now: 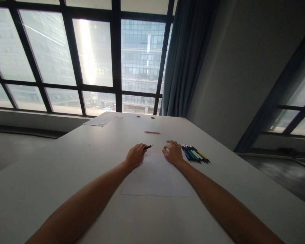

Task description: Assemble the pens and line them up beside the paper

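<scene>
A white sheet of paper (156, 176) lies flat on the white table (53, 176) in front of me. My left hand (135, 155) rests at the sheet's far left corner, closed around a dark pen (148, 147) whose tip points right. At the sheet's far right corner my right hand (173, 151) sits with its fingers curled down on the table, holding nothing. Just right of that hand lies a row of several coloured pens (195, 154).
A red pen (152, 132) lies alone farther back on the table. More papers (104, 119) sit at the far left edge by the window, near two cable holes (145, 117). A dark curtain (185, 57) hangs beyond the table's far end, beside a wall on the right.
</scene>
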Tool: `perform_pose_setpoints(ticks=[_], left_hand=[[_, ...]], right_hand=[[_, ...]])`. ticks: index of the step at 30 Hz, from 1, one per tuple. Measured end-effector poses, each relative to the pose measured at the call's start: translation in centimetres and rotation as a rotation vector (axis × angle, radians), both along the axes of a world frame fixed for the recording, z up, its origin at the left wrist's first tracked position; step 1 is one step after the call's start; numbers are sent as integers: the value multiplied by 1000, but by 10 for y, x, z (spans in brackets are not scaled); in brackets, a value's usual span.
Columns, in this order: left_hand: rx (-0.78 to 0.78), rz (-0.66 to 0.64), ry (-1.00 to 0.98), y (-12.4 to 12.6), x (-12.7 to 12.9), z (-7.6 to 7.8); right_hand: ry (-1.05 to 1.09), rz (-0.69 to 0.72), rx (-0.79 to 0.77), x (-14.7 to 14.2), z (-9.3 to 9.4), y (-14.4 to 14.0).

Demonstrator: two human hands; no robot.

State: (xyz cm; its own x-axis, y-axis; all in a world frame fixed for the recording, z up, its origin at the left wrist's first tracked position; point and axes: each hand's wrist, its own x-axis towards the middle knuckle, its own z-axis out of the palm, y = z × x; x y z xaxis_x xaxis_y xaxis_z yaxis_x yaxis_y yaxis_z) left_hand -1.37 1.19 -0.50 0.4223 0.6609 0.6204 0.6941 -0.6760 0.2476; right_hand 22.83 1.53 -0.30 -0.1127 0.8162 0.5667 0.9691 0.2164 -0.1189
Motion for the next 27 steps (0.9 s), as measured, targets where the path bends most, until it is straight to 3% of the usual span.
perform_pose_setpoints(ticks=[6,15,27], left_hand=[[37,1,47,1,-1,-3],[41,2,81,2,-1,-3],[40,-14,86,1,-1,-2]], right_hand=[[-3,24,-42,-3,-2,7],[0,315,185,-22,6,-11],[-25,351,222,-26,6,-14]])
